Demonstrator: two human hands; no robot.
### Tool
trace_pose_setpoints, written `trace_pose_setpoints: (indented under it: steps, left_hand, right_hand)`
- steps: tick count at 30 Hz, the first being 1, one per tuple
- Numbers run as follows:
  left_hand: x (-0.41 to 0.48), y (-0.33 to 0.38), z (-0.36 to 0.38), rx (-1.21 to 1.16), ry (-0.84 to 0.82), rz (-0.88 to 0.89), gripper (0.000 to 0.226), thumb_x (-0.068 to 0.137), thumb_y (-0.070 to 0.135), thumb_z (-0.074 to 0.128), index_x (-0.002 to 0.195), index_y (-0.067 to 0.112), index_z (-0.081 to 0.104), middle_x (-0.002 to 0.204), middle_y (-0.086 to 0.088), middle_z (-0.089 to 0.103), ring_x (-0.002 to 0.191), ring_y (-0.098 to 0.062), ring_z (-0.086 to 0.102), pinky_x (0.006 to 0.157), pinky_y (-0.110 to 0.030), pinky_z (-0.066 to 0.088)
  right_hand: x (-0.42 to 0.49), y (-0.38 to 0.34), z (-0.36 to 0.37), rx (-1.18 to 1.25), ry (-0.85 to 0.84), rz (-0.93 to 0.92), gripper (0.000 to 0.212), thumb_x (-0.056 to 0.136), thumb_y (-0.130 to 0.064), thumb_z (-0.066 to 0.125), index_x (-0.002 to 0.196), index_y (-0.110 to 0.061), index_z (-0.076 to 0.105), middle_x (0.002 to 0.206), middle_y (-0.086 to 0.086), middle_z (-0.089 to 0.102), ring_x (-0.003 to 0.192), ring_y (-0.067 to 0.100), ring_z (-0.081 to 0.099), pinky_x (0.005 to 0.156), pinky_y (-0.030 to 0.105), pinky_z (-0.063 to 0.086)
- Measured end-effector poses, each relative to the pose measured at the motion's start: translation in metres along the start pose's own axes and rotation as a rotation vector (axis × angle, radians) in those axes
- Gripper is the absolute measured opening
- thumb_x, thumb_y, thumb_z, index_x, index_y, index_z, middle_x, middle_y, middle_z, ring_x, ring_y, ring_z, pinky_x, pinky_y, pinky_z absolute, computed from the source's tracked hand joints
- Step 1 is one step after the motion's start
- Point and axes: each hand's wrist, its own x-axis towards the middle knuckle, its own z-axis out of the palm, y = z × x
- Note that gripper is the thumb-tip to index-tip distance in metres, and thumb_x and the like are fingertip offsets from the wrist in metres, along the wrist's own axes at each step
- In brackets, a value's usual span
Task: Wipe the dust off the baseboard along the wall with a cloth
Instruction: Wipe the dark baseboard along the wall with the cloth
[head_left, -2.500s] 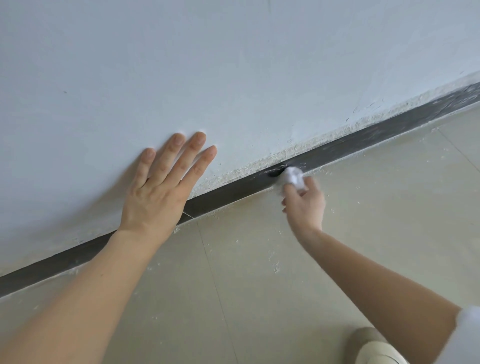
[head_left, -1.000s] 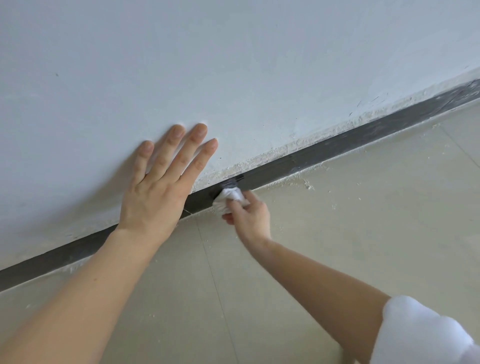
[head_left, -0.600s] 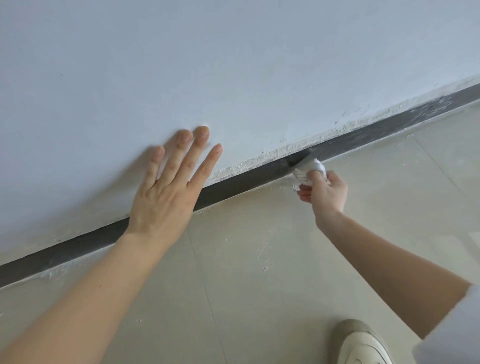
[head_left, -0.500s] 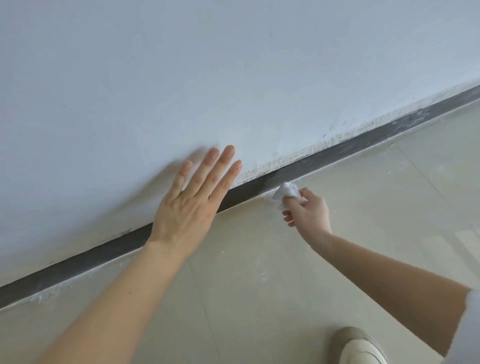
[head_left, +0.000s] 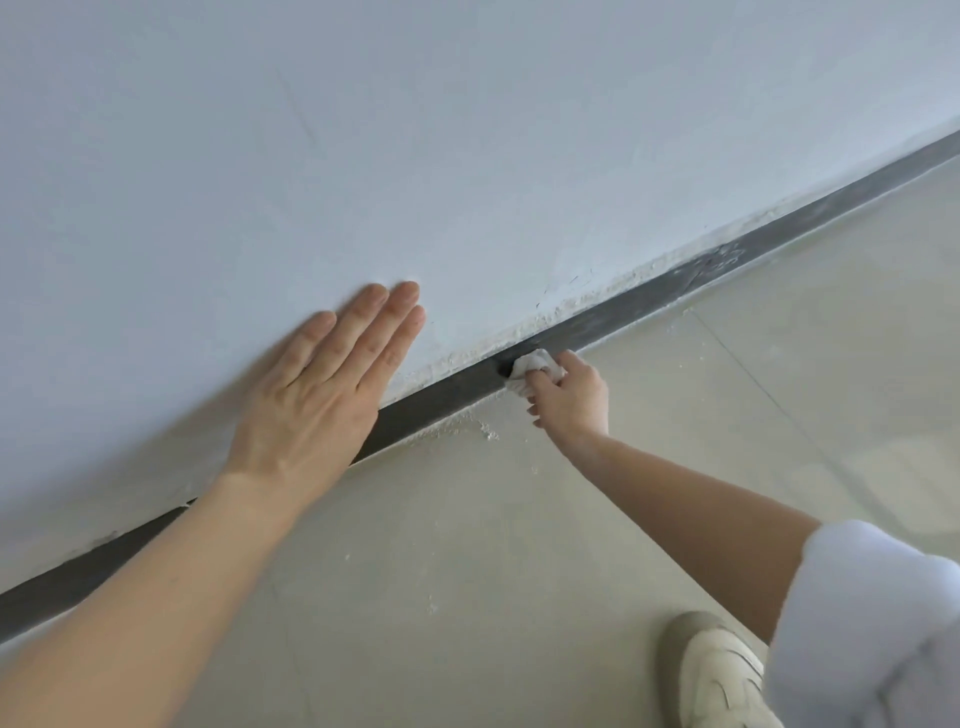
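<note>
Right hand (head_left: 571, 397) clenched on crumpled white cloth (head_left: 535, 366), pressed to dark grey baseboard strip (head_left: 441, 397) mid-frame; left hand (head_left: 317, 400) flat, fingers spread, on white wall (head_left: 467, 156). Left stretch looks clean, upper-right stretch streaked with dust, not yet wiped

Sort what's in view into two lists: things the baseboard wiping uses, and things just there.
In use:
cloth, bunched in the right hand
baseboard, dark strip under the wall
left hand, flat on the wall

Just there:
shoe
floor with white crumbs
</note>
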Motion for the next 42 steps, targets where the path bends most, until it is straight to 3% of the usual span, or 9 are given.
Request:
trace_pose_setpoints:
  steps: [5,9,12,17,23,27,30,36,42]
  left_hand:
    - [0.007,0.012,0.0,0.027,0.0,-0.035,0.075,0.082,0.01,0.047,0.153,0.014,0.021,0.161,-0.006,0.003,0.148,-0.023,-0.005,0.118,-0.04,-0.002]
    - [0.015,0.016,0.0,0.013,-0.005,-0.019,0.073,0.084,0.012,0.046,0.153,0.013,0.022,0.161,-0.008,-0.001,0.148,-0.022,-0.006,0.118,-0.04,-0.002]
    - [0.029,0.026,0.001,0.031,-0.01,0.015,0.073,0.085,0.013,0.044,0.153,0.012,0.019,0.161,-0.007,-0.001,0.148,-0.022,-0.007,0.118,-0.04,-0.002]
    - [0.041,0.037,0.002,0.042,-0.039,0.003,0.075,0.085,0.017,0.046,0.154,0.014,0.016,0.161,-0.005,-0.005,0.148,-0.02,-0.01,0.117,-0.039,-0.002]
    - [0.04,0.038,-0.002,-0.039,-0.058,-0.021,0.07,0.088,0.019,0.038,0.154,0.014,0.015,0.161,-0.003,0.0,0.148,-0.017,-0.007,0.117,-0.038,0.0]
    - [0.039,0.038,-0.001,-0.026,-0.047,-0.03,0.07,0.088,0.018,0.037,0.154,0.014,0.016,0.161,-0.003,0.001,0.148,-0.018,-0.006,0.118,-0.039,-0.001]
    - [0.04,0.039,0.0,-0.016,-0.041,-0.029,0.072,0.086,0.017,0.038,0.154,0.014,0.017,0.161,-0.003,0.003,0.148,-0.019,-0.005,0.118,-0.039,-0.001]
    - [0.039,0.042,0.001,-0.011,-0.044,-0.033,0.074,0.084,0.018,0.043,0.154,0.014,0.018,0.161,-0.003,0.002,0.148,-0.018,-0.005,0.118,-0.039,-0.001]
    - [0.037,0.038,-0.001,-0.01,-0.064,-0.018,0.073,0.085,0.018,0.039,0.154,0.014,0.015,0.161,-0.003,0.003,0.148,-0.018,-0.005,0.117,-0.039,-0.001]
  right_hand:
    - [0.043,0.005,-0.041,0.116,0.181,0.12,0.016,0.08,-0.018,0.054,0.08,-0.002,0.058,0.075,0.022,0.068,0.047,0.025,0.062,0.053,0.044,0.059]
    - [0.042,0.013,-0.055,0.093,0.271,0.092,0.031,0.073,-0.036,0.05,0.07,-0.006,0.05,0.072,0.024,0.065,0.057,0.036,0.062,0.059,0.052,0.056]
    - [0.003,0.014,-0.038,0.017,0.037,-0.043,0.034,0.077,-0.042,0.053,0.068,-0.009,0.047,0.062,0.016,0.058,0.062,0.037,0.059,0.055,0.046,0.053]
    - [-0.035,-0.003,0.008,-0.131,-0.249,-0.272,0.038,0.09,-0.043,0.055,0.064,-0.022,0.036,0.053,-0.007,0.044,0.05,0.009,0.04,0.049,0.029,0.032]
    - [-0.002,-0.003,-0.013,-0.075,-0.082,-0.263,0.033,0.091,-0.04,0.052,0.065,-0.021,0.043,0.061,-0.003,0.058,0.058,0.015,0.056,0.054,0.031,0.044]
    - [0.054,0.018,-0.047,0.004,0.174,-0.059,0.034,0.073,-0.05,0.044,0.068,-0.017,0.051,0.067,0.008,0.065,0.066,0.032,0.066,0.062,0.05,0.056]
    - [0.066,0.021,-0.072,-0.02,0.253,-0.008,0.038,0.071,-0.048,0.044,0.068,-0.011,0.052,0.066,0.013,0.065,0.066,0.035,0.066,0.062,0.052,0.055]
    - [-0.011,0.006,-0.029,-0.187,-0.137,-0.253,0.039,0.088,-0.041,0.057,0.063,-0.017,0.039,0.052,-0.001,0.047,0.052,0.017,0.046,0.052,0.031,0.037]
    - [-0.01,-0.003,-0.009,-0.163,-0.133,-0.288,0.026,0.095,-0.038,0.047,0.076,-0.02,0.044,0.062,-0.003,0.057,0.061,0.019,0.055,0.059,0.034,0.045]
